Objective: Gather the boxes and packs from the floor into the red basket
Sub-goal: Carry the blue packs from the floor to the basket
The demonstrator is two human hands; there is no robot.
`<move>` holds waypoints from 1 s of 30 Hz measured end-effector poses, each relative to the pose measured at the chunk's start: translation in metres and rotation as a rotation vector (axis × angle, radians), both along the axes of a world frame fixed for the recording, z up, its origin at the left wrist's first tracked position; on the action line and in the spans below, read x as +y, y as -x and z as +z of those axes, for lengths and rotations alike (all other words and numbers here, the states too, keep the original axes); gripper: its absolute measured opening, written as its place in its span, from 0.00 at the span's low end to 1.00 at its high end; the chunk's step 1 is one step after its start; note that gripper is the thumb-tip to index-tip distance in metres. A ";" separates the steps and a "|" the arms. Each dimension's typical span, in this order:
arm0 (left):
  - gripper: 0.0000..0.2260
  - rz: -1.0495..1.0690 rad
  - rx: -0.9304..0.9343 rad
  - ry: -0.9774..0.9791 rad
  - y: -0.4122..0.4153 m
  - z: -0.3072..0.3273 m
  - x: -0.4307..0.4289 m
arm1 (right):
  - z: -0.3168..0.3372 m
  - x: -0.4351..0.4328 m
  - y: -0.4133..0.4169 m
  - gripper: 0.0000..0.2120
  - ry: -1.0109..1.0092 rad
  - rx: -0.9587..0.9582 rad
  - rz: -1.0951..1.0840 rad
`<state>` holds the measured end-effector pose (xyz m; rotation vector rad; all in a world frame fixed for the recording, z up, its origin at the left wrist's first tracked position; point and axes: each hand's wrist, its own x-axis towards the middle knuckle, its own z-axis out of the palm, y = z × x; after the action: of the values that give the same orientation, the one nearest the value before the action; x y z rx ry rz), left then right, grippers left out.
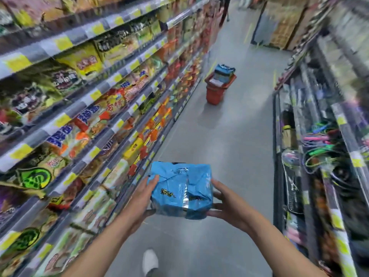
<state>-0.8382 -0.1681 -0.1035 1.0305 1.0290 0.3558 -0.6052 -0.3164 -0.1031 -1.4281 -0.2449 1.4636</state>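
- Aisle floor (229, 136) is left open as a lane, edged by snack shelves (79, 96) on L and racks (319, 136) on R.
- Red basket (214, 96) is seen well ahead, mid-aisle, loaded above its rim.
- Blue pack (180, 190) is gripped btw left hand (143, 196) and right hand (225, 204), fingers curled on its sides, thumbs under.

The grey floor (229, 136) runs as an aisle between stocked shelves (79, 108) on the left and racks (319, 136) on the right. A red basket (216, 94) stands on it far down the aisle, nearer the shelves. A white shoe (150, 260) rests on it at the near edge.
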 end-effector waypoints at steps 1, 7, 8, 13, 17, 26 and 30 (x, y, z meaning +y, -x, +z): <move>0.15 -0.017 0.003 -0.001 -0.013 -0.001 0.011 | -0.002 0.006 -0.011 0.18 -0.006 -0.001 -0.002; 0.15 -0.127 0.025 -0.006 -0.100 -0.013 0.104 | -0.021 0.075 -0.087 0.24 -0.028 0.017 -0.039; 0.15 -0.126 0.018 -0.011 -0.114 -0.012 0.122 | -0.022 0.092 -0.100 0.25 -0.030 0.016 -0.050; 0.10 -0.182 -0.014 -0.021 -0.185 0.000 0.217 | -0.021 0.182 -0.166 0.30 -0.047 0.045 -0.096; 0.12 -0.225 -0.004 -0.028 -0.259 0.005 0.305 | -0.020 0.254 -0.227 0.29 -0.059 0.050 -0.191; 0.15 -0.298 0.035 -0.028 -0.449 -0.004 0.432 | -0.045 0.365 -0.393 0.27 -0.048 0.077 -0.308; 0.13 -0.304 0.036 -0.042 -0.537 -0.011 0.482 | -0.053 0.415 -0.484 0.27 -0.068 0.084 -0.285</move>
<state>-0.3014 0.3134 -0.1141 1.2154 0.8830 0.1106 -0.1214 0.0987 -0.1559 -1.2858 -0.0350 1.2654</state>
